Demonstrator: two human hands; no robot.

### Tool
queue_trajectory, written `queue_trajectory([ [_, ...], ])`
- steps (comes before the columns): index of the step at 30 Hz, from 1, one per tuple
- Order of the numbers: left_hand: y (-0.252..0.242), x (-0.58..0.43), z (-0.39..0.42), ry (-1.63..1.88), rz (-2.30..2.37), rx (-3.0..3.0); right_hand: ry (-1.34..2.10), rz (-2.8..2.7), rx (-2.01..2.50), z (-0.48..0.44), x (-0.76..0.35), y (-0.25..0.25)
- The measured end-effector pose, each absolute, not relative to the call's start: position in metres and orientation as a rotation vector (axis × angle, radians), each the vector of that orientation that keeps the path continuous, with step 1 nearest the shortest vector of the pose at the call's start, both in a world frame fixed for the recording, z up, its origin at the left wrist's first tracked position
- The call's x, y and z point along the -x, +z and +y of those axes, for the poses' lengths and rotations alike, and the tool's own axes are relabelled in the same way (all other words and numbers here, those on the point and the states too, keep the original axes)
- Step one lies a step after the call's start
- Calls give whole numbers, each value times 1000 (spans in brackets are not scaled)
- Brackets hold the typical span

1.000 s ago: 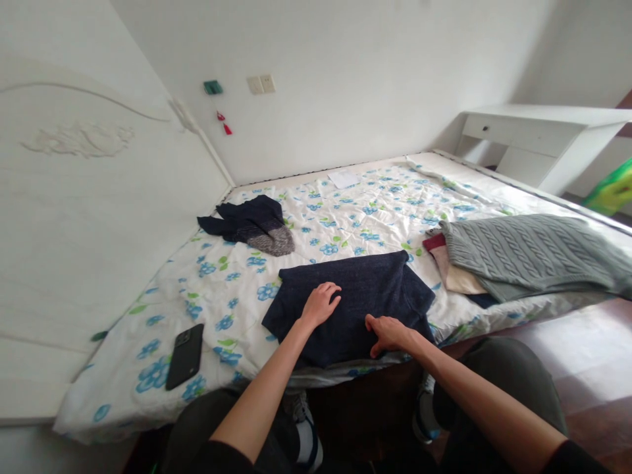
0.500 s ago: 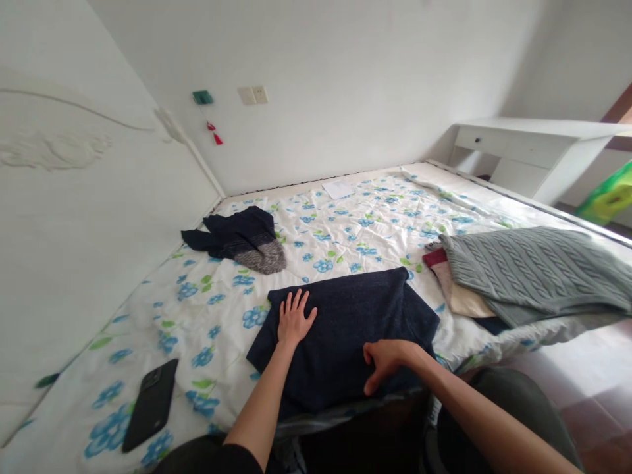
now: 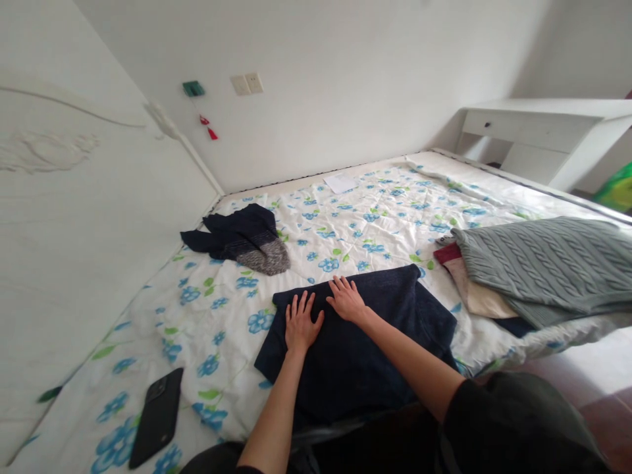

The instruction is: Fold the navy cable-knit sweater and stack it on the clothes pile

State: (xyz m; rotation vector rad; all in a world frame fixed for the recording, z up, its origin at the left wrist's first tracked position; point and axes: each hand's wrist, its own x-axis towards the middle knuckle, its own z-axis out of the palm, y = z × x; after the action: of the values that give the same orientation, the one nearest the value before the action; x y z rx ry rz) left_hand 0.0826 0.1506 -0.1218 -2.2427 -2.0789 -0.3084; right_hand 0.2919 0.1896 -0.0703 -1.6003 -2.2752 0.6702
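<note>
A dark navy knitted garment [image 3: 355,355], apparently a sweater, lies spread at the near edge of the bed, partly hidden by my arms. My left hand [image 3: 301,322] rests on its upper left part, fingers spread. Close beside it, my right hand [image 3: 346,299] lies on the cloth near the top edge, fingers stretched out. Neither hand grips anything. To the right is a pile with a grey cable-knit sweater [image 3: 543,266] on top; beige, dark red and navy cloth [image 3: 474,289] shows under it. Farther left lies a crumpled navy and grey garment [image 3: 247,237].
A floral sheet [image 3: 217,322] covers the bed. At the near left lies a black phone [image 3: 157,416]. White paper [image 3: 340,183] is by the far edge, under the wall. The headboard [image 3: 74,250] bounds the left side, and a white desk [image 3: 533,135] stands at the back right.
My right hand has moved from the garment's lower right up and left to its top edge, its fingers now stretched flat. My left hand stays on the cloth. The view has shifted slightly.
</note>
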Motion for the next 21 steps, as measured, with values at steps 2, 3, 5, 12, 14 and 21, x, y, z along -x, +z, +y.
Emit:
queue_trajectory([
  [2, -123, -81, 152, -324, -2076, 2246, 673, -2317, 1593, 197, -284, -85],
  [3, -124, -80, 152, -333, -2072, 2250, 659, -2327, 1593, 200, -285, -92],
  [5, -125, -79, 153, -351, -2066, 2255, 613, -2328, 1597, 203, -295, -105],
  [12, -122, -78, 154, -398, -2063, 2261, 558, -2316, 1776, 218, -389, -120],
  [14, -121, -78, 154, -409, -2063, 2263, 559, -2337, 1834, 223, -425, -122],
  [21, -121, -78, 154, -410, -2063, 2259, 724, -2123, 2288, 235, -563, -131],
])
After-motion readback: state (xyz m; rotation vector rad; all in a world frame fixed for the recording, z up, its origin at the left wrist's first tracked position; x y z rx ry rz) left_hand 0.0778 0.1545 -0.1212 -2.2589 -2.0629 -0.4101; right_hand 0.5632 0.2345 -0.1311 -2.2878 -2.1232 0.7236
